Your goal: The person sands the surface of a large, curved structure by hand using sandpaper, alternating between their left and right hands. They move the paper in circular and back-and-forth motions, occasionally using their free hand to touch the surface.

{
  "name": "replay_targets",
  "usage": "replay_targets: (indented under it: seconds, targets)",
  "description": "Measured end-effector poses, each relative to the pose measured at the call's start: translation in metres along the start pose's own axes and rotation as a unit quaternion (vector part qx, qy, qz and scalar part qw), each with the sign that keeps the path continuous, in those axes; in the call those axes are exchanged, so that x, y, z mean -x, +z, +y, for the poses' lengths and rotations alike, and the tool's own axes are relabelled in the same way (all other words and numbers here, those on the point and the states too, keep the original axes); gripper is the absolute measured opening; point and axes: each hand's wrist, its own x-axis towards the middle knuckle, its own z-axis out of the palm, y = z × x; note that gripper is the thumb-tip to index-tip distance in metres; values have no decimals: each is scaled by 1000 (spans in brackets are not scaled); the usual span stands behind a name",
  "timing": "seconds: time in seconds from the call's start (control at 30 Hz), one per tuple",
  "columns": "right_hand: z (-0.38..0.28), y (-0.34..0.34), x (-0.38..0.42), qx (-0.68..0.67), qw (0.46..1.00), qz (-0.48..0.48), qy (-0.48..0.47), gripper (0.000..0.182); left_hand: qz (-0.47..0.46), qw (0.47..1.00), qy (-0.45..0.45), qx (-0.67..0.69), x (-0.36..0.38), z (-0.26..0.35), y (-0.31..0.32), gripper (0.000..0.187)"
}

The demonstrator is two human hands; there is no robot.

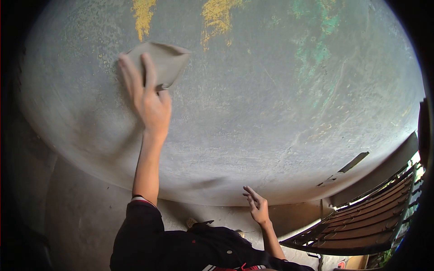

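My left hand [153,105] reaches up and presses a grey sheet of sandpaper [168,62] against the wall, its fingers spread over the left part of the sheet. The sheet is bent, and its upper and right edges lift off the surface. The wall [235,113] is grey and worn, with yellow paint patches [218,17] above the sheet and green smears [320,49] farther right. Low by the wall's foot, my right hand [258,207] hangs with fingers partly stretched and apart, holding nothing.
A metal gate with brown slats [361,221] stands at the lower right. A dark gap [354,162] marks the lower right of the wall. Concrete floor [86,203] runs along the wall's foot, where my shoe [191,222] shows.
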Motion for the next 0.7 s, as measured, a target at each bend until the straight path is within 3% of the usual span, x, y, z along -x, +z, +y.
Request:
replay_targets:
  seconds: [0.07, 0.13, 0.23, 0.3, 0.33, 0.4, 0.47, 0.5, 0.53, 0.6, 0.63, 0.7]
  targets:
    - [6, -9, 2, 5, 1000, 1, 18, 35, -14, 996, 56, 74, -6, 8, 8, 60]
    - [12, -14, 5, 0, 998, 26, 48, 33, -104, 954, 234, 155, 35, 53, 21, 53]
    - [18, -14, 7, 6, 997, 48, 61, 31, -30, 952, 274, 131, 19, 32, 31, 56]
    - [18, -11, 10, -12, 996, 59, 67, 31, -35, 981, 172, -78, -53, 9, -12, 51]
    - [20, -7, 9, -14, 996, 59, 70, 31, -38, 981, 173, -77, -55, 7, -9, 51]
    - [23, -1, 8, -25, 994, 72, 82, 30, 33, 993, 103, 53, -52, 10, -4, 43]
    - [16, 4, 1, -25, 994, 71, 81, 30, -71, 963, 200, 163, 22, 37, 17, 40]
    - [11, 7, -1, -26, 994, 71, 83, 29, -133, 950, 238, 152, 45, 38, 21, 36]
    - [4, 9, -4, -27, 993, 72, 87, 29, -78, 959, 230, 148, 41, 31, 24, 36]
    - [-18, 9, -24, 41, 994, 93, -28, 30, -4, 979, 175, 102, 0, 19, 8, 36]
    - [-38, 6, -36, 100, 986, 106, -75, 32, -5, 978, 178, 108, 0, -2, 20, 36]
    - [-80, 2, -65, 154, 954, 147, -211, 36, 24, 995, 88, 30, 14, -45, 46, 44]
